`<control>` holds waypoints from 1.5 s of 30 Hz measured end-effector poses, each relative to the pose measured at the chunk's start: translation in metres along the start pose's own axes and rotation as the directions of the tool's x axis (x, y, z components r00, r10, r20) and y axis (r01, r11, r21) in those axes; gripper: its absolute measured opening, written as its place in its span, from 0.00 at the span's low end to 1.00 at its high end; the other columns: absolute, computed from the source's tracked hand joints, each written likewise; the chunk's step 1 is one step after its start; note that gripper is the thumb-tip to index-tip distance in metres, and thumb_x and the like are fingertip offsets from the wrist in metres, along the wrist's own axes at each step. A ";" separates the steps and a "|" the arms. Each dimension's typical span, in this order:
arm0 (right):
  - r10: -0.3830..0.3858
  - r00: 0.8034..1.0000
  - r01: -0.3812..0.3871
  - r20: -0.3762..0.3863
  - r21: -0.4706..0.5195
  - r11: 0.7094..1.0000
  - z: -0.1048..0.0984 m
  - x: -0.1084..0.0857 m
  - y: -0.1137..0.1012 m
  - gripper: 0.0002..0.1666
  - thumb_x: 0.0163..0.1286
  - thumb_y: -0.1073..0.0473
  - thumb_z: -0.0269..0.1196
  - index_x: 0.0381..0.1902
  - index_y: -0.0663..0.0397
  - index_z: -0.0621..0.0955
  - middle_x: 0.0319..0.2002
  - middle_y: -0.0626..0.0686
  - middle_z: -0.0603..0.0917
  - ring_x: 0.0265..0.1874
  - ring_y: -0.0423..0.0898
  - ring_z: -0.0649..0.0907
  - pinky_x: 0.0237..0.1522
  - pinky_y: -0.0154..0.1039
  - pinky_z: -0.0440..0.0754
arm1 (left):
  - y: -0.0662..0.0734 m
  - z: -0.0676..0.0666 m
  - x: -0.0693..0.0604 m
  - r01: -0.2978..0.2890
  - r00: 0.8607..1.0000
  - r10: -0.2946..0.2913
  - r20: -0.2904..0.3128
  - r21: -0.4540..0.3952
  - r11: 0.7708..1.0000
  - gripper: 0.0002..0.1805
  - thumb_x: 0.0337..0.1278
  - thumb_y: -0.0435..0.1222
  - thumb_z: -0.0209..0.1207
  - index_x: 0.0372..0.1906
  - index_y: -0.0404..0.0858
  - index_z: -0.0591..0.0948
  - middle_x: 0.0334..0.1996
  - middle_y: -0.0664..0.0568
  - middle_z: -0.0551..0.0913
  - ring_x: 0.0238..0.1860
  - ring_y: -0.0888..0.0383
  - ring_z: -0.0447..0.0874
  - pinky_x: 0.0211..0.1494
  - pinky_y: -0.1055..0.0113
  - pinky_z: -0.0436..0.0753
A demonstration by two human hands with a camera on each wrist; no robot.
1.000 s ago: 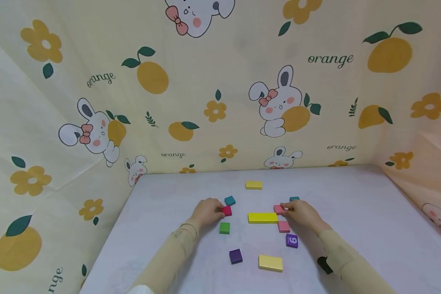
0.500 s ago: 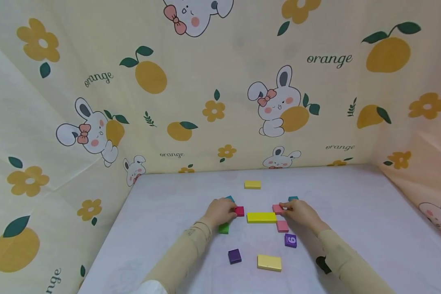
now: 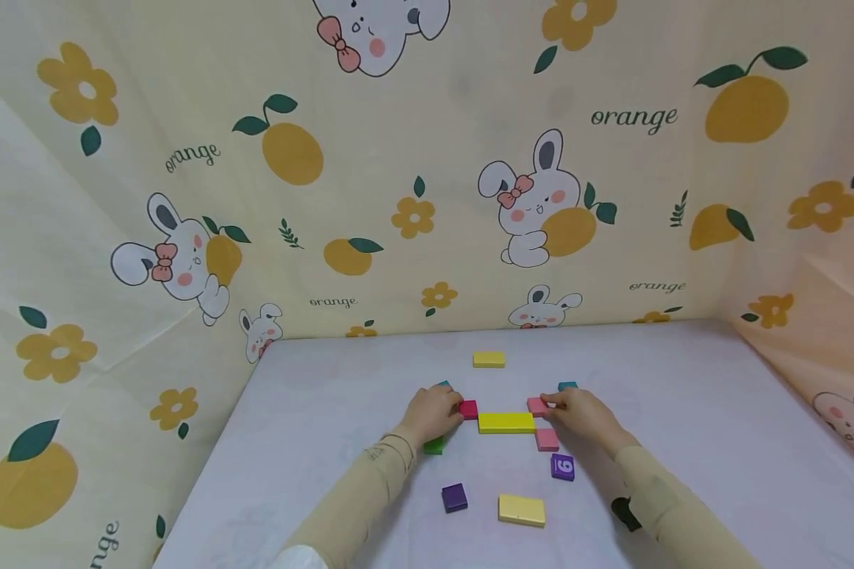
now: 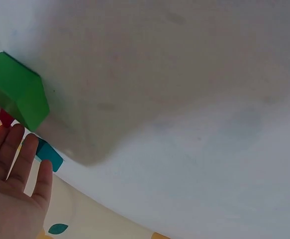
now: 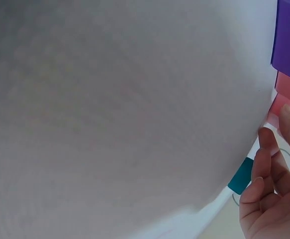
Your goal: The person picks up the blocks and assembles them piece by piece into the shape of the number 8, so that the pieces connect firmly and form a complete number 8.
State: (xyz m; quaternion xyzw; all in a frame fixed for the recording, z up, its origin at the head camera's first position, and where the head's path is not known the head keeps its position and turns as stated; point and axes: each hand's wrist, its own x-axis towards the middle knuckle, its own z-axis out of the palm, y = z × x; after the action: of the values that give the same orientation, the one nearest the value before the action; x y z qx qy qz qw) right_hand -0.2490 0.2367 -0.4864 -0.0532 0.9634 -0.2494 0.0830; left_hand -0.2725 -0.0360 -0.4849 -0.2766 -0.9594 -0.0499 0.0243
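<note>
In the head view my left hand (image 3: 432,412) pinches a red block (image 3: 469,410) at the left end of a long yellow block (image 3: 506,423). Thumb and fingertips of my right hand (image 3: 582,414) pinch a pink block (image 3: 536,407) by the yellow block's right end. A second pink block (image 3: 546,440) lies just nearer to me. Beside the left hand are a green block (image 4: 20,92), partly covered in the head view, and a blue block (image 4: 50,156). Another blue block (image 5: 241,176) sits beyond the right hand.
A purple block marked 6 (image 3: 562,467) and a dark purple block (image 3: 454,498) lie nearer to me. A pale yellow block (image 3: 522,510) is in front, another yellow block (image 3: 489,360) at the back. Patterned cloth (image 3: 370,197) hangs behind the white table (image 3: 313,411).
My left hand has slid the red block rightward, up to the long yellow block's left end. It now partly covers the green and blue blocks. My right hand stays at the pink block.
</note>
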 end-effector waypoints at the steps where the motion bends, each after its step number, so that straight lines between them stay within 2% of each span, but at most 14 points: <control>1: 0.003 1.000 -0.003 0.002 0.001 1.000 0.000 0.000 0.000 0.23 0.62 0.56 0.63 0.55 0.56 0.78 0.38 0.54 0.84 0.31 0.44 0.73 0.40 0.39 0.80 | 0.001 0.000 0.000 -0.001 1.000 0.001 0.000 0.000 1.000 0.14 0.56 0.45 0.59 0.45 0.46 0.83 0.38 0.58 0.84 0.37 0.63 0.77 0.44 0.64 0.78; 7: 0.011 1.000 -0.011 0.013 -0.002 1.000 0.000 0.001 0.001 0.24 0.61 0.57 0.64 0.55 0.56 0.78 0.37 0.53 0.84 0.30 0.44 0.73 0.38 0.38 0.80 | 0.001 0.000 -0.001 0.003 1.000 -0.003 0.000 -0.008 1.000 0.15 0.56 0.45 0.59 0.47 0.45 0.82 0.38 0.57 0.83 0.36 0.63 0.76 0.42 0.65 0.78; 15: 0.006 1.000 -0.006 0.009 0.016 1.000 0.001 0.000 0.001 0.24 0.62 0.56 0.63 0.55 0.56 0.78 0.36 0.52 0.84 0.31 0.44 0.73 0.39 0.39 0.80 | -0.004 0.007 -0.006 -0.010 1.000 0.010 -0.025 -0.004 1.000 0.17 0.57 0.46 0.58 0.51 0.46 0.81 0.39 0.58 0.82 0.37 0.63 0.76 0.44 0.65 0.78; 22: 0.012 1.000 -0.012 0.016 0.017 1.000 0.001 0.000 0.000 0.24 0.61 0.56 0.63 0.55 0.56 0.78 0.32 0.49 0.82 0.30 0.44 0.72 0.36 0.37 0.78 | -0.010 0.001 -0.023 0.011 1.000 -0.010 0.013 -0.059 0.998 0.17 0.58 0.48 0.57 0.49 0.46 0.82 0.43 0.56 0.83 0.43 0.60 0.79 0.48 0.61 0.79; 26: 0.014 1.000 -0.014 0.014 0.023 1.000 0.000 -0.001 0.000 0.24 0.61 0.56 0.63 0.56 0.56 0.78 0.32 0.50 0.82 0.30 0.43 0.72 0.37 0.37 0.79 | -0.018 -0.001 -0.037 -0.004 1.000 0.004 0.004 -0.097 0.995 0.18 0.58 0.48 0.57 0.49 0.45 0.82 0.40 0.56 0.82 0.40 0.61 0.79 0.45 0.64 0.78; 32: 0.009 1.000 -0.010 0.020 0.022 1.000 -0.001 0.000 -0.001 0.24 0.61 0.55 0.64 0.55 0.55 0.78 0.34 0.51 0.83 0.30 0.43 0.72 0.35 0.35 0.77 | -0.030 -0.006 -0.055 -0.016 1.000 0.017 0.005 -0.214 0.977 0.20 0.55 0.50 0.59 0.47 0.43 0.82 0.37 0.55 0.80 0.37 0.62 0.78 0.41 0.68 0.75; 36: 0.000 1.000 0.000 0.017 0.022 1.000 -0.001 0.000 -0.001 0.24 0.61 0.56 0.64 0.55 0.56 0.78 0.36 0.51 0.84 0.30 0.43 0.72 0.36 0.35 0.78 | -0.037 -0.009 -0.060 0.009 0.999 0.001 0.039 -0.246 0.969 0.20 0.52 0.52 0.60 0.45 0.43 0.82 0.37 0.55 0.80 0.38 0.62 0.77 0.43 0.66 0.74; 39: 0.006 1.000 -0.006 0.016 0.026 1.000 -0.001 0.000 -0.001 0.24 0.61 0.56 0.64 0.55 0.56 0.78 0.36 0.51 0.84 0.30 0.43 0.72 0.36 0.35 0.78 | -0.041 -0.009 -0.062 0.011 0.999 0.001 0.053 -0.234 0.972 0.19 0.51 0.53 0.61 0.43 0.45 0.82 0.36 0.57 0.79 0.37 0.63 0.76 0.42 0.66 0.74; 45: 0.016 0.999 -0.017 0.032 0.028 0.999 -0.002 0.001 -0.001 0.24 0.62 0.56 0.63 0.56 0.54 0.78 0.42 0.53 0.84 0.33 0.44 0.74 0.42 0.40 0.81 | -0.046 -0.007 -0.064 -0.027 0.999 0.033 0.024 -0.213 0.977 0.16 0.49 0.51 0.63 0.38 0.46 0.82 0.33 0.59 0.78 0.35 0.64 0.75 0.39 0.69 0.72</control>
State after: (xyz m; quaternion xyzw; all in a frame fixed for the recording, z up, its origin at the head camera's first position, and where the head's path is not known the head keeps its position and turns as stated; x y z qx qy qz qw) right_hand -0.2503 0.2370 -0.4847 -0.0479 0.9587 -0.2616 0.1009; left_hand -0.2429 -0.1092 -0.4860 -0.2927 -0.9445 -0.1482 -0.0180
